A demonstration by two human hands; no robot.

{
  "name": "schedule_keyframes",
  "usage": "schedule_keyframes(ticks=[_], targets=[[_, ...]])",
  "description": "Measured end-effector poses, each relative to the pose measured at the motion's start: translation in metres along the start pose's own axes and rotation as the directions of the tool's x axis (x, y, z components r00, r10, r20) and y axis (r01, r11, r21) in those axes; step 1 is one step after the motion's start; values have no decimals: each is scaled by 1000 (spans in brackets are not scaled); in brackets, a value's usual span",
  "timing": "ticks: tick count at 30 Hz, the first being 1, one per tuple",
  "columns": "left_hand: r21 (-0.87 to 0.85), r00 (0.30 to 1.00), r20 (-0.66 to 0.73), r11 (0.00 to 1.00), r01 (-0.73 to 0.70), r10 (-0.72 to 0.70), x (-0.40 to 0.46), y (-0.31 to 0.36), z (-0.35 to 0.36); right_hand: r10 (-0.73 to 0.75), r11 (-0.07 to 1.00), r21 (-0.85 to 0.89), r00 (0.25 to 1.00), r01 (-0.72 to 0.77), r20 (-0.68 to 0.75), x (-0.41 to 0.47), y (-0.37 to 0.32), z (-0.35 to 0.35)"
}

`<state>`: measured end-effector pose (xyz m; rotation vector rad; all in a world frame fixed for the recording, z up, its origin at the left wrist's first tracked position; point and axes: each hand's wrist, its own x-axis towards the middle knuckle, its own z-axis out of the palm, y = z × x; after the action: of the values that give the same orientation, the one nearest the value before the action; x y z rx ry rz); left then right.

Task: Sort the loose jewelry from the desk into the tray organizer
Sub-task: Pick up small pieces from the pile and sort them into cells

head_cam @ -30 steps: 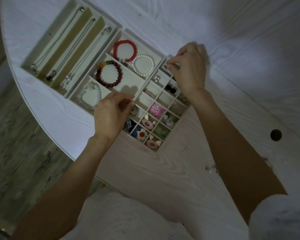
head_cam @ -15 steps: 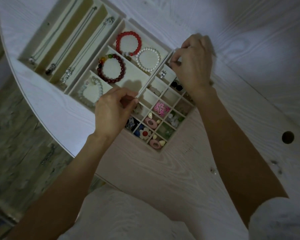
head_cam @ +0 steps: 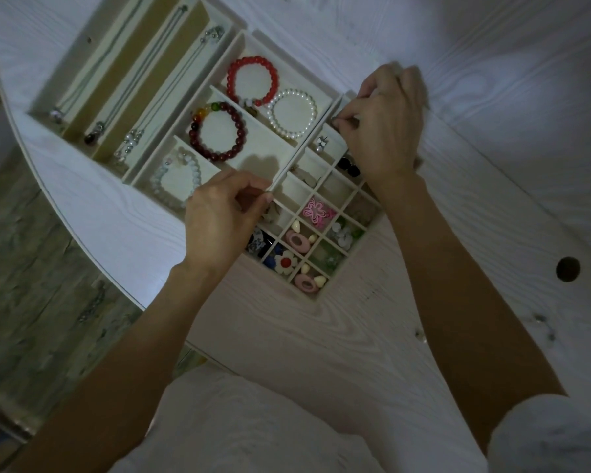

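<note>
The cream tray organizer (head_cam: 171, 155) lies on the white desk. It has long slots with necklaces (head_cam: 130, 145), wider slots with a red bracelet (head_cam: 234, 71), a pearl bracelet (head_cam: 309, 107), a dark red bracelet (head_cam: 241, 131) and a pale bracelet (head_cam: 157, 182), and a grid of small cells with charms and earrings (head_cam: 316, 211). My right hand (head_cam: 386, 131) pinches a small dark piece at its fingertips over the grid's farthest cell. My left hand (head_cam: 219, 220) pinches the thin wall between the bracelet slots and the grid.
Two or three small loose pieces (head_cam: 539, 320) lie on the desk to the right, with another tiny piece (head_cam: 420, 334) nearer me. A round cable hole (head_cam: 567, 269) is in the desk at the right. The desk's curved edge (head_cam: 82, 230) runs along the left above the floor.
My right fingertips have dipped slightly toward the grid's farthest cell. My left hand keeps its place on the wall. The view has shifted a little.
</note>
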<state>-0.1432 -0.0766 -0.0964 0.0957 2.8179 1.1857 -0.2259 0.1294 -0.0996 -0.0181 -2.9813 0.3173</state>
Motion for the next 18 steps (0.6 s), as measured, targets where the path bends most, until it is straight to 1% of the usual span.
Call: schedule_keyframes(ticks=[2,5,10,13,15,17,18], targets=[[4,1000,-1,1000,-2,2,-1,0,1,5,1000,24,1000,-6,15,0,-1,-1],[4,1000,-6,1000,1,-1,0,-1,1,48,994,92,997,-53,58,-2,1,-2],[28,1000,-6,1000,-9,9,-1,-2,2,136,968,206,990,-142,45,-12,6,-18],[72,999,-5,996,-51,51,-2,-1,2,215,943,260,977,-207,-3,-36,16,-36],[139,996,-17,986,-87,90,-1,0,1,240,931,297,969,-213,-57,-62,24,-48],[182,985,-20,970,-162,169,-6,8,0,274,925,298,958,-237,-88,-103,30,-64],[182,977,-9,961,-208,213,-8,12,1,293,921,289,953,-260,-78,-126,33,-70]])
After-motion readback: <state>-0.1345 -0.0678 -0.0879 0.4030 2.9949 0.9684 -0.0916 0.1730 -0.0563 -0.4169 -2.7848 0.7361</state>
